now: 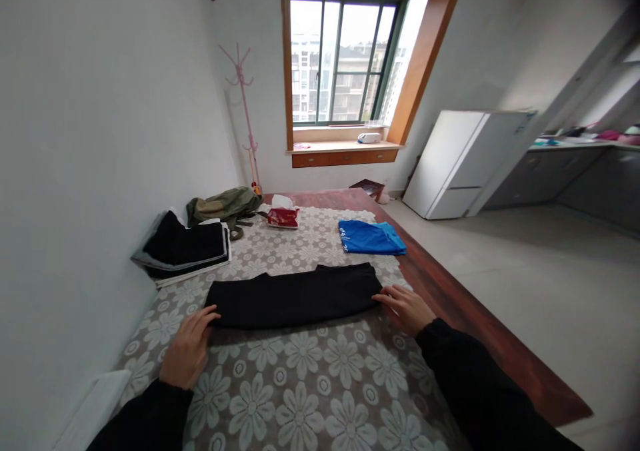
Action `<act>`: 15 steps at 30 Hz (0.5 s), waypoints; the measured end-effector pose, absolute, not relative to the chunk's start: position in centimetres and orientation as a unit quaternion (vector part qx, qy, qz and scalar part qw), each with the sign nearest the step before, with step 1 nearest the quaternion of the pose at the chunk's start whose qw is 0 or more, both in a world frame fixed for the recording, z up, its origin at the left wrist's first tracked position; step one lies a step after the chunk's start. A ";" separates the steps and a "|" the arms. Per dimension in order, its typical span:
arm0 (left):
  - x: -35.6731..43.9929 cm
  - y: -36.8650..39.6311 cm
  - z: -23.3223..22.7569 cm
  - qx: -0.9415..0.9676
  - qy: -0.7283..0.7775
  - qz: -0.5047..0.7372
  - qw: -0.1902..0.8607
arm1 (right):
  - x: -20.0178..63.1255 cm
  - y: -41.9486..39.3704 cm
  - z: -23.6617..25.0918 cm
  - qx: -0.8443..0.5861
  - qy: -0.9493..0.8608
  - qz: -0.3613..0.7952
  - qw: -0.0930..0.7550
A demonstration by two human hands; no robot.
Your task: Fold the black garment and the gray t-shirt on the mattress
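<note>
Head camera looks down at a long folded black cloth garment (295,296) lying across the counter (465,304), which carries a grey lace cover with white flowers (300,371). Left hand (187,348) lies flat with fingers spread, touching the garment's left end. Right hand (404,308) lies flat on its right end. Beyond the right hand lies a folded blue shirt (371,237).
</note>
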State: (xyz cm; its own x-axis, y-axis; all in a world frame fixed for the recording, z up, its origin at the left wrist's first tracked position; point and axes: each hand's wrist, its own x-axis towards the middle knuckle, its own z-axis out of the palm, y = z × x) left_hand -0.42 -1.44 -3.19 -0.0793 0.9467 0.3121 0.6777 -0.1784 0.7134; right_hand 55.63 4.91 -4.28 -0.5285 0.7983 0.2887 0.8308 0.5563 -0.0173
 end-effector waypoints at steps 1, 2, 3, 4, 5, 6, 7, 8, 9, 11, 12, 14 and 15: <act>-0.2 -2.1 -3.1 0.635 0.623 0.417 0.186 | 55.4 4.2 -4.0 -0.479 -0.868 -0.060 0.118; 0.2 -2.8 -3.1 0.602 0.632 0.441 0.211 | 55.0 3.5 -3.7 -0.493 -0.862 -0.056 0.106; 0.7 -3.3 -3.0 0.553 0.640 0.473 0.246 | 54.4 2.7 -3.4 -0.507 -0.855 -0.047 0.102; 1.2 -3.8 -3.0 0.488 0.644 0.513 0.292 | 53.6 1.9 -3.0 -0.515 -0.850 -0.030 0.109; 1.7 -4.1 -2.8 0.408 0.637 0.555 0.346 | 52.6 1.3 -2.6 -0.515 -0.847 -0.003 0.130; 2.2 -4.3 -2.6 0.319 0.619 0.595 0.402 | 51.4 0.7 -2.1 -0.505 -0.846 0.039 0.164; 2.6 -4.3 -2.2 0.228 0.593 0.626 0.451 | 50.0 0.3 -1.5 -0.487 -0.844 0.093 0.205; 2.9 -4.2 -1.7 0.146 0.567 0.649 0.486 | 48.5 0.1 -1.0 -0.463 -0.836 0.158 0.249; 3.1 -3.9 -1.1 0.084 0.545 0.660 0.511 | 46.9 0.1 -0.6 -0.436 -0.822 0.226 0.289; 3.2 -3.4 -0.1 0.037 0.528 0.657 0.538 | 43.6 0.7 -0.4 -0.395 -0.771 0.360 0.346; 3.2 -3.1 0.3 0.051 0.530 0.646 0.547 | 42.0 1.3 -0.7 -0.382 -0.737 0.423 0.362; 3.1 -2.7 0.6 0.118 0.548 0.610 0.560 | 39.4 2.7 -1.8 -0.369 -0.650 0.541 0.385; 3.0 -2.6 0.5 0.153 0.564 0.587 0.561 | 38.3 3.5 -2.6 -0.369 -0.602 0.592 0.389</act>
